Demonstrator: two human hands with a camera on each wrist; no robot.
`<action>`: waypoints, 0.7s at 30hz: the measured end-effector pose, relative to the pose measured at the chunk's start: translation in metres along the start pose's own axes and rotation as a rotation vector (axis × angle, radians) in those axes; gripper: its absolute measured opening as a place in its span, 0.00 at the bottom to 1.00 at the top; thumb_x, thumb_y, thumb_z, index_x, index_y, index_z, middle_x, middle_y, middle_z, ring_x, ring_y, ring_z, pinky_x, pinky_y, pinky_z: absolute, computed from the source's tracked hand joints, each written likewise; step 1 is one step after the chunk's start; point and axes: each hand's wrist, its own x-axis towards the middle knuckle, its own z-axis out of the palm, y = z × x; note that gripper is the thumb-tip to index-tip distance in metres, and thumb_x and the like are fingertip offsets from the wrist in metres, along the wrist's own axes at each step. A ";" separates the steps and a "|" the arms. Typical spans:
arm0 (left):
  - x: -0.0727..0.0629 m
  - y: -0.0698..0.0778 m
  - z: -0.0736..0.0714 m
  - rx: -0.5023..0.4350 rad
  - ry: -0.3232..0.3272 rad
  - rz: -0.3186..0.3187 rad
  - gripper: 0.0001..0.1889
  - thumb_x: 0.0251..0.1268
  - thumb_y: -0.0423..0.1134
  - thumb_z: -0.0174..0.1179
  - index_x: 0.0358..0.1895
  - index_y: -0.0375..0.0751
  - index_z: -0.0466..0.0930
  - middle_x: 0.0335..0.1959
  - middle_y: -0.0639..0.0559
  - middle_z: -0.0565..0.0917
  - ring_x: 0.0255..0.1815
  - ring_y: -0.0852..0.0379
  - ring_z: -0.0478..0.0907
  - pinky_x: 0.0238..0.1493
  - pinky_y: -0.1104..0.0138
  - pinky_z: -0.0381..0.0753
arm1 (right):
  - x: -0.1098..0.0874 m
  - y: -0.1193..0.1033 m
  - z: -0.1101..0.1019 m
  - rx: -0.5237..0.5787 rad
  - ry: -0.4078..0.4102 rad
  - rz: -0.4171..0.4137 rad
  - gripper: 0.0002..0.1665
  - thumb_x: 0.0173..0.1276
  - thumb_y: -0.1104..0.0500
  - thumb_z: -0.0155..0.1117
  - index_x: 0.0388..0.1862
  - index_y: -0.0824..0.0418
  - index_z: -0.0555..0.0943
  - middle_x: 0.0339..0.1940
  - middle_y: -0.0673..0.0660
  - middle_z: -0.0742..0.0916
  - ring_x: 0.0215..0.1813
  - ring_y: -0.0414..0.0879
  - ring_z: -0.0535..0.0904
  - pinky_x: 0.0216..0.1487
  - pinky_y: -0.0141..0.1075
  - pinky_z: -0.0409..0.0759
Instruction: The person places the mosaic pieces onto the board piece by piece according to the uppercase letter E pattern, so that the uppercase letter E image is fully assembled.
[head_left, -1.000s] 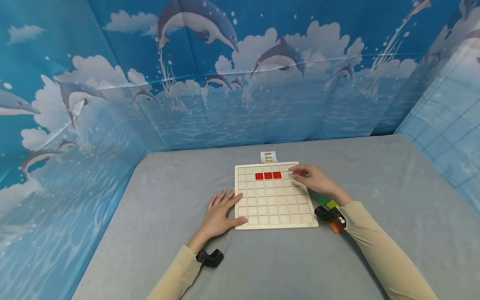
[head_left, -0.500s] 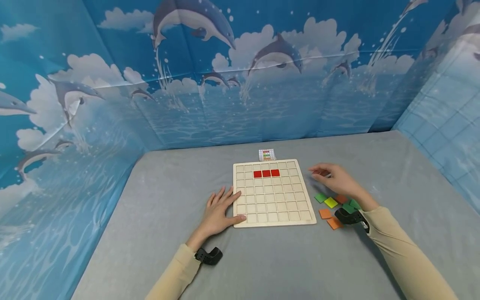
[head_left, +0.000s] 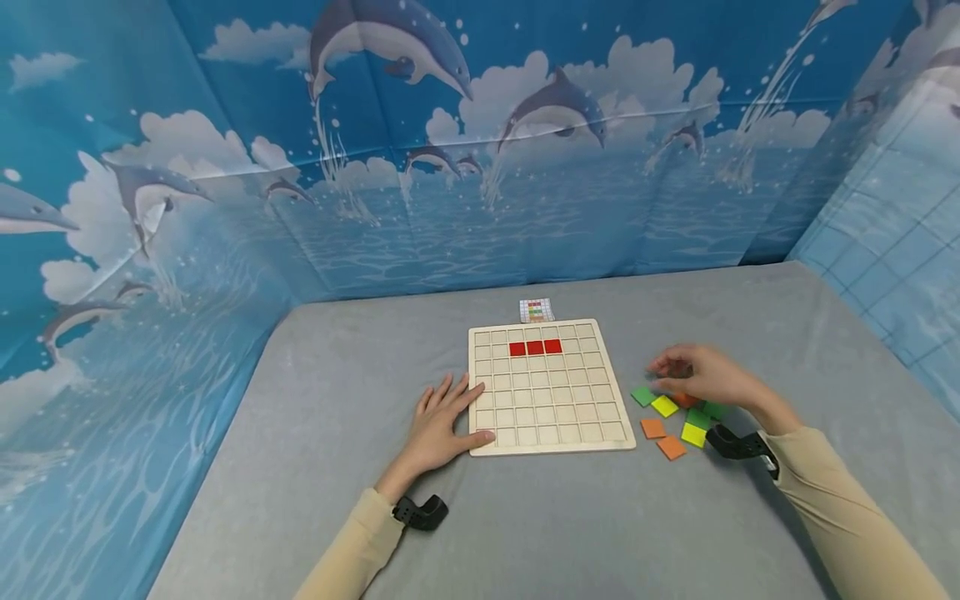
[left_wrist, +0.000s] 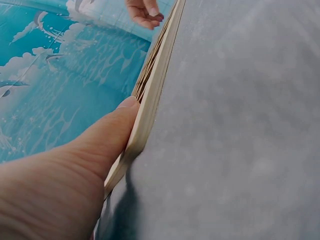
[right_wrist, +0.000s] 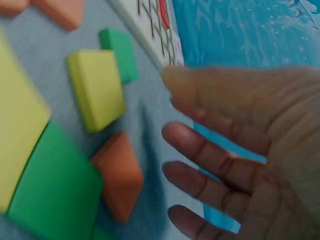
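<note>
My left hand (head_left: 438,427) rests with spread fingers on the left edge of a wooden grid board (head_left: 551,396); in the left wrist view its thumb (left_wrist: 107,132) lies along the rim. Three red square tiles (head_left: 535,347) fill neighbouring cells in an upper row of the board. Right of the board, my right hand (head_left: 705,375) hovers over a loose group of coloured tiles, fingers loosely bent and holding nothing. Close to its fingers in the right wrist view are an orange tile (right_wrist: 120,177), a yellow tile (right_wrist: 97,90) and a green tile (right_wrist: 55,185).
A small printed card with a coloured grid (head_left: 536,311) lies behind the board. Two orange tiles (head_left: 671,447) are nearest the front of the tile group. A dolphin-print curtain (head_left: 465,208) borders the grey-covered table (head_left: 360,358) at the back and sides.
My right hand has moved away from the board's upper right corner, rightward and nearer to me, over the loose tiles. The left hand stays in place on the board.
</note>
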 end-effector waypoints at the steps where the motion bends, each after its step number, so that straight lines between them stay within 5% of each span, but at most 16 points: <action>1: 0.000 0.000 0.000 0.001 0.003 0.002 0.41 0.58 0.62 0.60 0.74 0.54 0.59 0.74 0.49 0.53 0.75 0.48 0.40 0.69 0.49 0.35 | -0.001 0.002 0.000 -0.002 -0.019 -0.004 0.15 0.62 0.56 0.70 0.45 0.63 0.83 0.39 0.53 0.83 0.36 0.45 0.75 0.36 0.38 0.74; 12: 0.001 -0.001 -0.001 0.010 0.010 0.004 0.41 0.58 0.63 0.60 0.73 0.54 0.59 0.74 0.49 0.54 0.75 0.47 0.41 0.69 0.48 0.35 | -0.009 0.017 -0.002 -0.015 -0.140 -0.166 0.22 0.51 0.47 0.76 0.43 0.54 0.83 0.44 0.50 0.79 0.48 0.50 0.70 0.47 0.46 0.72; 21: 0.000 -0.001 0.000 0.007 0.002 0.001 0.41 0.58 0.63 0.60 0.73 0.54 0.59 0.74 0.48 0.54 0.75 0.48 0.40 0.69 0.48 0.35 | -0.007 0.016 -0.002 -0.024 -0.166 -0.147 0.17 0.53 0.53 0.76 0.41 0.54 0.82 0.42 0.50 0.78 0.46 0.49 0.69 0.44 0.43 0.72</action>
